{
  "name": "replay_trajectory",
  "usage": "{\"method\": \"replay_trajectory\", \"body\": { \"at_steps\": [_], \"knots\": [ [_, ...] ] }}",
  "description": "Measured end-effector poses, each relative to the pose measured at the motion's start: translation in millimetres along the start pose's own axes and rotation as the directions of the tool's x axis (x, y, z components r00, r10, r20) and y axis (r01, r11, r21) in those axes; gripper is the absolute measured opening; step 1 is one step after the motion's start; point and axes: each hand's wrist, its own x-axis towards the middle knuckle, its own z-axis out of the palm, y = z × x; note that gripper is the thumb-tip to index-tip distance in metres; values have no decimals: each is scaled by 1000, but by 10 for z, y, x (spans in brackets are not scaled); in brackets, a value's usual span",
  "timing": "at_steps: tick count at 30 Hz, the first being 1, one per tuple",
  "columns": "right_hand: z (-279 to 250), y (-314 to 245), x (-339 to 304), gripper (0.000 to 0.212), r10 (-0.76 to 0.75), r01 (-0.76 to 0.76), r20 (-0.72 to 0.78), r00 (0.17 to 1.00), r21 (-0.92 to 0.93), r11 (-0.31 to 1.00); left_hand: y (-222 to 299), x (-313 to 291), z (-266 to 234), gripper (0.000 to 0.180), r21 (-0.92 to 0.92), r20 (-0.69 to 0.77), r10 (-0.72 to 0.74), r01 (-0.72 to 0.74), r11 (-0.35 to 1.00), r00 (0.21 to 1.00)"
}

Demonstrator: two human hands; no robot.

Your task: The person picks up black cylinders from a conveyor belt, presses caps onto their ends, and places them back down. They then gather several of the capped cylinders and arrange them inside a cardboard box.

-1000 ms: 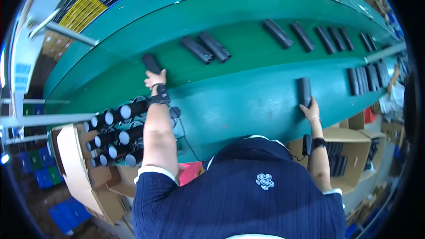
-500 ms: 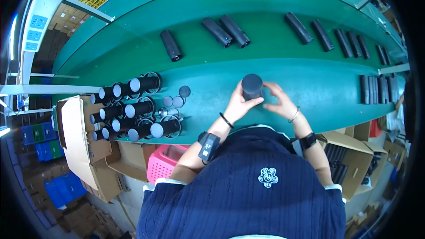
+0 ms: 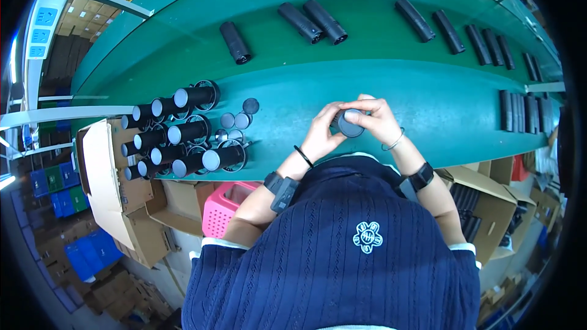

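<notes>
Both hands meet over the green bench (image 3: pixel 287 101), close to my body. My left hand (image 3: pixel 323 131) is wrapped round a short black cylinder, and its flat round grey end (image 3: pixel 351 124) tilts up toward me. My right hand (image 3: pixel 377 117) grips the same cylinder at the upper right, its thumb on the edge of the round end and its fingers bent over the far side. Most of the cylinder's body is hidden by my fingers. Loose round discs (image 3: pixel 243 120) lie to the left of my hands, one darker than the others.
At the bench's left, several black cylinders (image 3: pixel 195 96) with pale round ends and ring-shaped bases stand in rows. Black tubes (image 3: pixel 299 23) lie along the far green surface; more tubes (image 3: pixel 518 111) stand far right. Below are a pink basket (image 3: pixel 220 212) and cardboard boxes (image 3: pixel 498 214).
My right hand, earlier apart with fingers spread, has closed on the cylinder. The cylinder has tipped, its round end now facing me more. The whole view has shifted slightly.
</notes>
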Motion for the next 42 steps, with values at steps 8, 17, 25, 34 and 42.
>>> {"method": "replay_trajectory", "body": {
  "at_steps": [8, 17, 25, 34, 42],
  "knots": [
    [64, -90, 1, 18, -207, 206, -93, 974, -13, 978, -73, 41, 6, 54, 80, -75, 125, -119, 990, 989],
    [-135, -24, 23, 36, 249, -218, -14, 968, 441, 871, 24, 35, 8, 69, -384, 55, -170, 178, 906, 984],
    [-119, 261, -100, 65, 84, -60, 95, 992, -230, 971, -43, 83, -111, 70, -478, 8, -217, 195, 857, 976],
    [167, 278, 100, 90, 147, -155, 200, 969, 28, 987, -107, 258, -165, 73, -740, -102, -367, 175, 649, 925],
    [-338, 832, -217, 36, 446, -446, 13, 895, 9, 895, -954, 1127, -2163, 113, -311, -794, -363, 186, 932, 488]
  ]
}}
